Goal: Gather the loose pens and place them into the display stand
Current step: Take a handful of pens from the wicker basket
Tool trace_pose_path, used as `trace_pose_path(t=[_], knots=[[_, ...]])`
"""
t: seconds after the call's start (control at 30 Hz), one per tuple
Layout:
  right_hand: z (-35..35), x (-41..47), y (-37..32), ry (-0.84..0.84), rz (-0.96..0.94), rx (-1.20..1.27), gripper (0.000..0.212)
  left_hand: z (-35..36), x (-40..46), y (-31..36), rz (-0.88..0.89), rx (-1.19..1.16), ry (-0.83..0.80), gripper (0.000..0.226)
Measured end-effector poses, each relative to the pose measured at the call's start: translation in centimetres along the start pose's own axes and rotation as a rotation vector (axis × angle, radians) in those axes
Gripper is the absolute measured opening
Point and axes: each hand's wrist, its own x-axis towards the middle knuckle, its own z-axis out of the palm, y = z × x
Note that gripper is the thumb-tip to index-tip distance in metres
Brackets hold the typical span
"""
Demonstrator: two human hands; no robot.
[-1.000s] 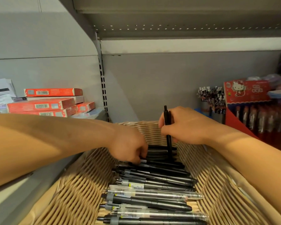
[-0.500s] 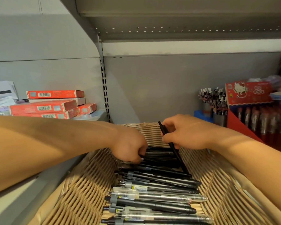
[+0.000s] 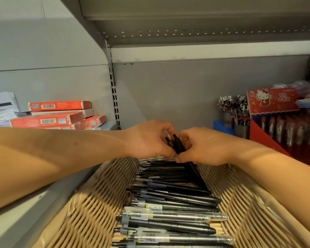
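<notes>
Both hands meet, the left hand [image 3: 149,140] and right hand [image 3: 202,147] together pinching a few black pens [image 3: 177,145] upright, just above the pile of pens [image 3: 168,203] lying in the paper-lined box [image 3: 89,212].

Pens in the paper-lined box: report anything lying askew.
The black pens gripped by the left hand and right hand slant steeply, tips down on the pile, crossing the pens lying in rows inside the honeycomb paper. Nothing looks damaged.
</notes>
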Motion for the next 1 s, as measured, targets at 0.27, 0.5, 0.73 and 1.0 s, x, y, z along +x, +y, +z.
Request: trace_pose_path(t=[0.27, 0.5, 0.73, 1.0], knots=[[0.0, 0.0, 0.2, 0.037, -0.008, 0.027, 0.014, -0.3, 0.3, -1.2, -0.091, 0.243, -0.089, 0.017], [-0.1, 0.1, 0.2, 0.08, -0.016, 0.042, 0.004, 0.5, -0.6, -1.3, -0.115, 0.691, -0.557, 0.037], [0.0, 0.0, 0.1, -0.002, -0.022, 0.001, 0.015, 0.8, -0.4, -1.0, -0.125, 0.687, -0.621, 0.032], [-0.1, -0.2, 0.1, -0.011, -0.027, -0.023, 0.012, 0.6, -0.6, -1.0, -0.089, 0.612, -0.537, 0.03]])
